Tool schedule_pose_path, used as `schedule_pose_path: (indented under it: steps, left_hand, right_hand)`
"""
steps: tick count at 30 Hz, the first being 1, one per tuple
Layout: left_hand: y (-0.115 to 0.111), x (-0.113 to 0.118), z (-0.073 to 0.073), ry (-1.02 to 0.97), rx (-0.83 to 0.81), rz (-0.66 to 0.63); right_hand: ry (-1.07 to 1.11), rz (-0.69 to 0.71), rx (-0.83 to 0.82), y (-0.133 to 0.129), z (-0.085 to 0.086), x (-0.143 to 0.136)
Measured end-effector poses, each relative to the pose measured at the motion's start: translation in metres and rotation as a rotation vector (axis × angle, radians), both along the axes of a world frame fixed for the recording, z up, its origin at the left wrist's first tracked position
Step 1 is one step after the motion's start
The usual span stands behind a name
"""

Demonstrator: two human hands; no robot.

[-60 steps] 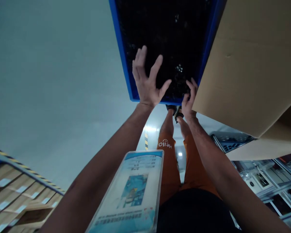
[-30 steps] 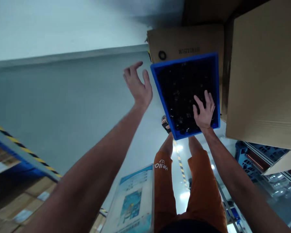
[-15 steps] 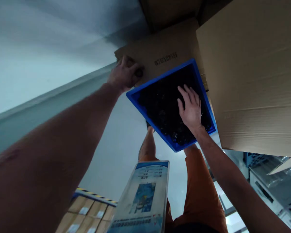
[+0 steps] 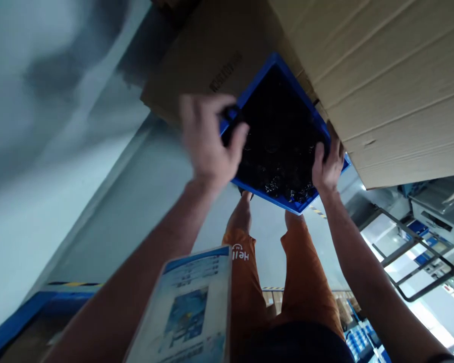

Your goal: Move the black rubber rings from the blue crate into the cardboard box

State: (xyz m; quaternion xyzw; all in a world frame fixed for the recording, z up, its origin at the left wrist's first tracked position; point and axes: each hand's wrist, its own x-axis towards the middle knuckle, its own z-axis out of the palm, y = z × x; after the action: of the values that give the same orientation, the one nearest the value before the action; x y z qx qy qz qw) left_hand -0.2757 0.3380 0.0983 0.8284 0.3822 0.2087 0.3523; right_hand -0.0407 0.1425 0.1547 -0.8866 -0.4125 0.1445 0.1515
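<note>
Left hand [image 4: 208,143] is closed over the left rim of the blue bin [image 4: 287,204], thumb curled inside the wall and fingers wrapped around the outside; the hand is motion-blurred, so finer detail of the grip is lost. Right hand [image 4: 327,169] is clamped on the opposite rim, near the bin's right corner, fingers hooked over the edge and into the interior. The bin hangs between both hands, tilted, its near corner pointing down toward the person's orange trousers [image 4: 306,282]. Its interior is filled with small black parts [image 4: 283,186], glossy, loose, piled toward the lower near edge; what kind of parts cannot be made out. Judged: rigid moulded plastic, walls stiff enough to take a rim grip; the load looks dense, so probably heavy for its size, and the contents would shift or spill with more tilt. Best hold is on two opposite rims, as here, kept level. The bin's far corner sits against a flat cardboard box [image 4: 208,65] with printed lettering, and its right side runs just beside a large corrugated carton [image 4: 393,85]. A laminated sheet [image 4: 185,312] with a blue picture hangs near the person's chest. Pale floor [image 4: 151,212] below, metal frames [image 4: 412,252] at right.
</note>
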Motion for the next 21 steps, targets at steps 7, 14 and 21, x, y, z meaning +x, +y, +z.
schedule_pose_path:
  steps: [7, 14, 21]
  left_hand:
    - [-0.052, 0.037, -0.017, 0.082, -0.104, -0.41]
    - [-0.078, 0.042, -0.006, 0.086, 0.024, -0.531]
    - [-0.159, 0.068, -0.006, 0.32, 0.07, -0.892]
  right_hand:
    - [0.133, -0.747, 0.102, -0.147, -0.043, -0.026]
    - [0.982, -1.097, 0.128, -0.189, -0.073, -0.034]
    - [1.137, -0.88, 0.003, -0.2, -0.099, -0.006]
